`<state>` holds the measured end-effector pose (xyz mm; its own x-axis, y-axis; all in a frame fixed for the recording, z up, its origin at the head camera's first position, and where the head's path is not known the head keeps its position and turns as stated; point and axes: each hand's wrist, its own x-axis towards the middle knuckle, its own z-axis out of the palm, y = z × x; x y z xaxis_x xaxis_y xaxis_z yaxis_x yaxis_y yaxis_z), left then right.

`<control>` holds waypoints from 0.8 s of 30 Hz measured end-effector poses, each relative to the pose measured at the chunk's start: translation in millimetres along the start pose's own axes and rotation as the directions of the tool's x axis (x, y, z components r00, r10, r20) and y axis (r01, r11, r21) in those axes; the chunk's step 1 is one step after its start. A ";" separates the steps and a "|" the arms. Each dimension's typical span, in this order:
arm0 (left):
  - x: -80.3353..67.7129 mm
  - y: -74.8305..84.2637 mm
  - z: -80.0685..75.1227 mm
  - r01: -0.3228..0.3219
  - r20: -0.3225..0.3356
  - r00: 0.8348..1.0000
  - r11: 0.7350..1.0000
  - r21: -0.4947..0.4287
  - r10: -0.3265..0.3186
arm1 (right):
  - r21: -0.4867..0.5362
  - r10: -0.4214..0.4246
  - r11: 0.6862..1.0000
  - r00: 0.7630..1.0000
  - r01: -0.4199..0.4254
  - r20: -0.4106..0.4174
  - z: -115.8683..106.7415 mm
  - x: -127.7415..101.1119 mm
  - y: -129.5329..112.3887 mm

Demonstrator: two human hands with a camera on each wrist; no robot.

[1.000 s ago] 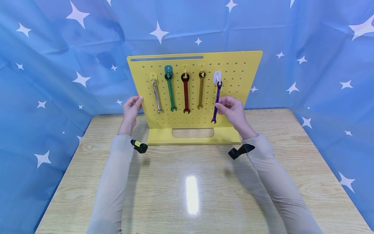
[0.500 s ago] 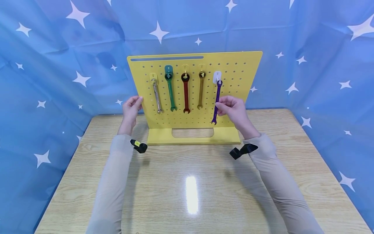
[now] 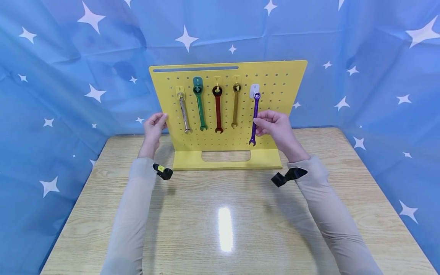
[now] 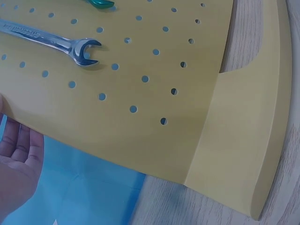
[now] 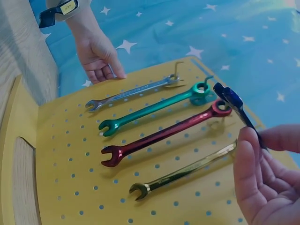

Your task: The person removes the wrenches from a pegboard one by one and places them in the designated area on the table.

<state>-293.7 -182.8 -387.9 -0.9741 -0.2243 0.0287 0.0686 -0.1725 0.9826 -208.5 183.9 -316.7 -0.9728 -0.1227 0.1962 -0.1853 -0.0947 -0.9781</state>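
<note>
My right hand [image 3: 275,126] pinches a purple combination wrench [image 3: 255,112] by its shaft, between thumb and fingers. Its ring end is up, overlapping the white hook [image 3: 253,88] in the head view; in the right wrist view the ring end stands out from the board. On the far side, my left hand [image 3: 153,129] grips the left edge of a yellow pegboard [image 3: 268,68], thumb in front and fingers behind. Hanging from hooks left of the purple wrench are a silver wrench [image 3: 184,114], a green wrench [image 3: 201,110], a red wrench [image 3: 218,112] and a gold wrench [image 3: 235,109].
The pegboard's flat base [image 3: 227,165] stands on a wood-grain table [image 3: 192,214]. Behind hangs a blue curtain [image 3: 213,23] with white stars. A dark wrist camera [image 3: 288,176] sits on the right sleeve, another camera [image 3: 163,172] on the left.
The purple wrench's ring end has moved slightly up and out; the hook tip that showed through it no longer does. My right wrist has shifted a little right. The left hand keeps its place.
</note>
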 end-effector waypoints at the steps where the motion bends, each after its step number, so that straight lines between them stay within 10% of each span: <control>1: 0.0 0.1 0.0 0.000 0.000 1.000 1.000 0.000 0.000 | 0.000 -0.001 1.000 1.000 0.001 0.003 -0.1 -0.2 -0.9; 24: -0.1 -1.0 0.0 0.006 0.002 1.000 1.000 0.002 -0.006 | -0.176 -0.110 0.979 0.994 0.103 -0.030 -43.5 -28.0 9.9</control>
<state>-293.7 -182.7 -388.9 -0.9749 -0.2213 0.0227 0.0621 -0.1724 0.9831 -189.1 229.3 -334.9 -0.9504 -0.0818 0.3001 -0.3058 0.0681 -0.9497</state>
